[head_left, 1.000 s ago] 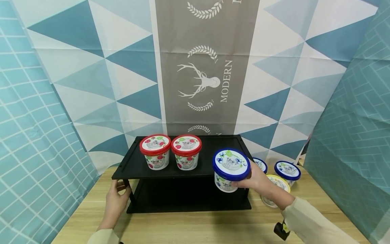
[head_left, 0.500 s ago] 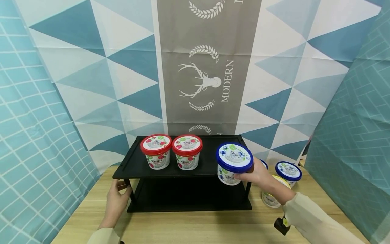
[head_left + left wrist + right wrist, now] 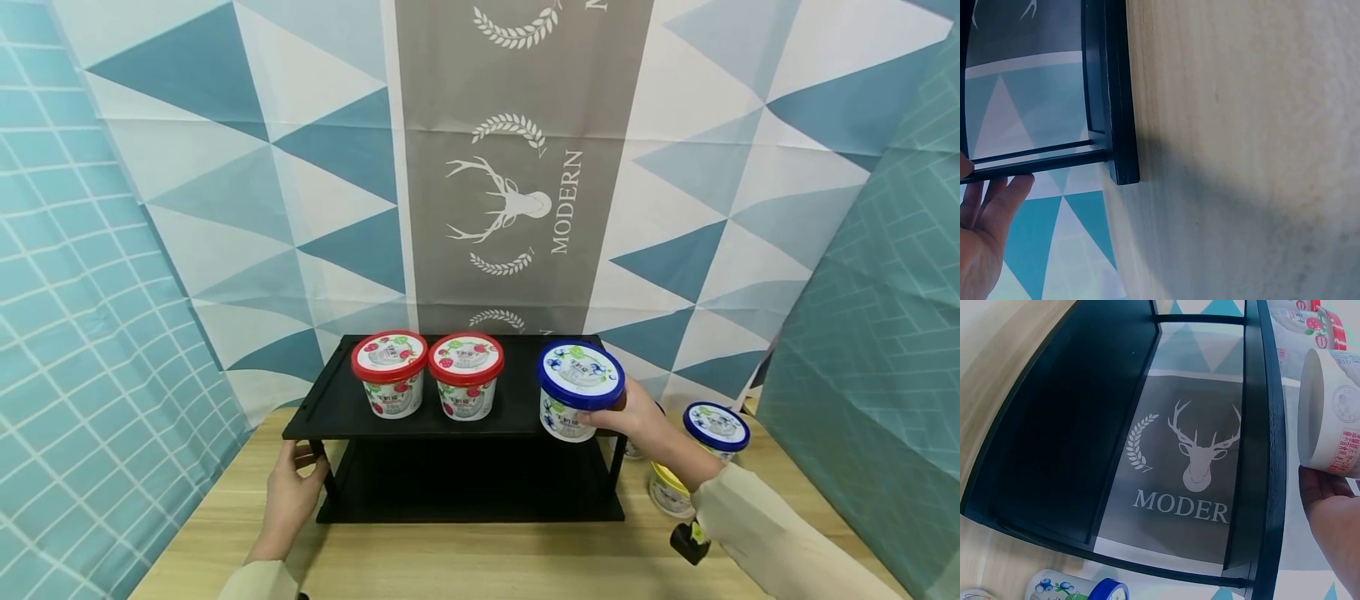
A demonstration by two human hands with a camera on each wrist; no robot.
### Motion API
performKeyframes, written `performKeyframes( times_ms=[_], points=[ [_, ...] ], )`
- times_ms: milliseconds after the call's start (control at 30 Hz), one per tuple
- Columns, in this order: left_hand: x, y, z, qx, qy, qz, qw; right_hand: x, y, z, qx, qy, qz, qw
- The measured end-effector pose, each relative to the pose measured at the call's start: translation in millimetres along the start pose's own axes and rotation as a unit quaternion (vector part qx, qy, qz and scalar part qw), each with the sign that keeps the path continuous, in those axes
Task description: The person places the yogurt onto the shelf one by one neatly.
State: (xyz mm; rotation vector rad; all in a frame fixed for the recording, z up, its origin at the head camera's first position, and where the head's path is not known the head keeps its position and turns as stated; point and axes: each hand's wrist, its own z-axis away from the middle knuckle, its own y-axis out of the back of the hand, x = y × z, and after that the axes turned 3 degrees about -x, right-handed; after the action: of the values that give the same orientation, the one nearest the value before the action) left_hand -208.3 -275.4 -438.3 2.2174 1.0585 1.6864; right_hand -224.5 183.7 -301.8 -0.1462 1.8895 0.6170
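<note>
My right hand [image 3: 637, 421] grips a blue-lidded tub [image 3: 581, 375] with blueberry print, holding it upright by its side at the right part of the black two-tier rack [image 3: 517, 429]. In the right wrist view the base of this tub [image 3: 1314, 412] shows beyond the top shelf's edge, clear of it. Two red-lidded tubs with berry print, one on the left [image 3: 390, 375] and one beside it [image 3: 467, 375], stand on the top shelf. At the rack's left end my left hand [image 3: 292, 492] pinches the post [image 3: 1041, 164] between thumb and fingers.
Right of the rack, a yellow-lidded tub [image 3: 670, 492] and another blue-lidded tub [image 3: 716, 427] stand on the wooden table [image 3: 465, 558]. My right forearm partly covers them, and one more tub [image 3: 632, 450] shows behind the rack's post. A patterned cloth [image 3: 337, 167] hangs behind.
My right hand has raised the blue-lidded tub and moved it slightly right and back, from in front of the shelf edge to over it. The left hand stays at the post.
</note>
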Motion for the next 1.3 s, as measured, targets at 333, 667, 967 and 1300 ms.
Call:
performKeyframes(
  times_ms=[333,667,967,1300],
  points=[
    [0.2,0.1,0.5,-0.002,0.002,0.004,1.0000,-2.2,-1.3,-10.4,0.018,-0.047,0.010,0.9987],
    [1.5,0.5,0.8,-0.002,0.008,0.005,1.0000,-0.2,-0.7,-17.4,0.012,-0.044,0.014,0.9989],
    [1.6,0.5,1.3,0.002,0.006,0.005,1.0000,0.1,-2.1,-22.9,0.016,-0.067,0.014,0.9976],
    [2.0,0.0,0.8,0.003,-0.001,0.004,1.0000,4.4,-1.5,-28.7,0.012,-0.057,0.004,0.9983]
  ],
)
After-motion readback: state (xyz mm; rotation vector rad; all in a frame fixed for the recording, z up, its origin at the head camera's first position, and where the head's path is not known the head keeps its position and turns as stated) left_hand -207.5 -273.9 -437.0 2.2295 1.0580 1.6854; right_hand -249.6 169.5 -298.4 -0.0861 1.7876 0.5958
